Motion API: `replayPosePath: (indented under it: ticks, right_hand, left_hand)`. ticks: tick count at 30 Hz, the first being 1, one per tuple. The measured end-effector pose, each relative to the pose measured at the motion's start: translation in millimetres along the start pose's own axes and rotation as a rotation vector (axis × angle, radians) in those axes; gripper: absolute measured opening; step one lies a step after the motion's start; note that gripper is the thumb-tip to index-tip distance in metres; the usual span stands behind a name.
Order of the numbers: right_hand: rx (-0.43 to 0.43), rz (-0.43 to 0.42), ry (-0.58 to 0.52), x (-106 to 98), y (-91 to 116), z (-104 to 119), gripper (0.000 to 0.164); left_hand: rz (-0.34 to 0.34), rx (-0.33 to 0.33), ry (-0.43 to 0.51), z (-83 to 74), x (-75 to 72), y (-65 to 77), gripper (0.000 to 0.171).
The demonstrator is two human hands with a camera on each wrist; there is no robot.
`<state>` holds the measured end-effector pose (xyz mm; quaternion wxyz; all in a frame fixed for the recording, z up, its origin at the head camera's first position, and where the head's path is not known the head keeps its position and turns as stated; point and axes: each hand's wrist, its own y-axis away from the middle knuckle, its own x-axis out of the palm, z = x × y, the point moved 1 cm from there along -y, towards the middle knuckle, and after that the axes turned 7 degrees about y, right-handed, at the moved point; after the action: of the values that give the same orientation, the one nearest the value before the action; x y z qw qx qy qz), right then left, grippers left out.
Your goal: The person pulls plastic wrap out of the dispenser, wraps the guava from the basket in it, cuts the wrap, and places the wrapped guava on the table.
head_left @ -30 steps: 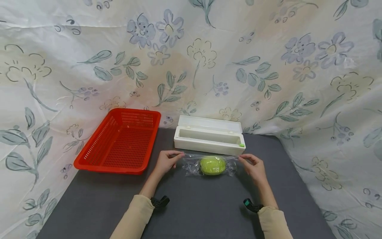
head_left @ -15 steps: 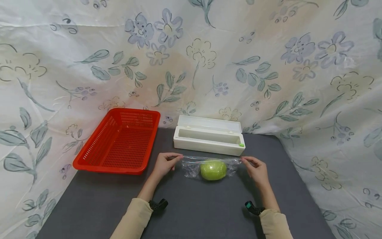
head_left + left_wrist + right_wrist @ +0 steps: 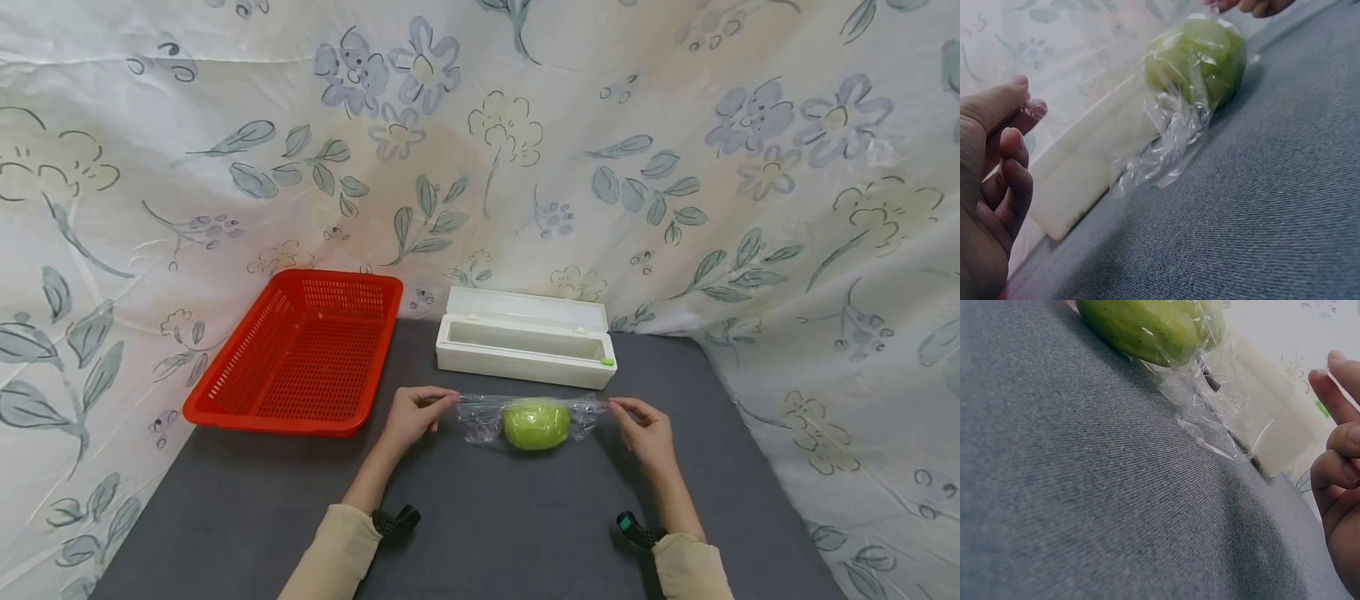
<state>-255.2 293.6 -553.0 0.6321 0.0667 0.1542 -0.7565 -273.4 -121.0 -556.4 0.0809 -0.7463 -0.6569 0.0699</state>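
Note:
A green fruit (image 3: 536, 424) with a short brown stem (image 3: 1208, 374) lies on the dark grey cloth, wrapped in clear cling film (image 3: 482, 417). My left hand (image 3: 414, 415) pinches the film's far left corner between thumb and index finger. At the opposite corner, my right hand (image 3: 647, 429) pinches the film the same way. The far edge stretches between both hands, while crumpled film bunches at the fruit's two ends. In the left wrist view, a bit of film shows at the left fingertips (image 3: 1036, 108). Neither hand touches the fruit.
Just behind the fruit stands a long white box (image 3: 525, 367), its lid raised and a small green piece (image 3: 607, 362) at its right end. A red perforated basket (image 3: 300, 425) sits to the left. Floral fabric (image 3: 510, 183) hangs behind the grey-covered table (image 3: 495, 533).
Both hands have come slightly nearer to me, the right one also a little outward, drawing the film edge straighter. The fruit has shifted slightly toward me. Both pinches have stayed.

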Motion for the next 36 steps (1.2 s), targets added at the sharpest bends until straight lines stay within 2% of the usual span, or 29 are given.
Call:
replayPosePath:
  ticks: [8, 16, 24, 36]
  right_hand:
    - [-0.050, 0.036, -0.015, -8.2, 10.6, -3.0, 0.024]
    - [-0.072, 0.047, -0.005, -13.5, 17.7, -6.3, 0.022]
    - [-0.081, 0.043, 0.029, -17.6, 24.2, -12.5, 0.018]
    - [-0.113, 0.100, 0.040, -22.2, 38.0, -19.7, 0.018]
  left_hand:
    - [0.020, 0.024, -0.008, -10.3, -0.8, 9.8, 0.017]
    - [0.035, 0.081, 0.033, -16.9, -0.4, 20.5, 0.016]
    - [0.057, 0.124, 0.025, -14.1, -2.8, 29.2, 0.015]
    - [0.110, 0.144, 0.043, -13.5, -3.1, 37.5, 0.012]
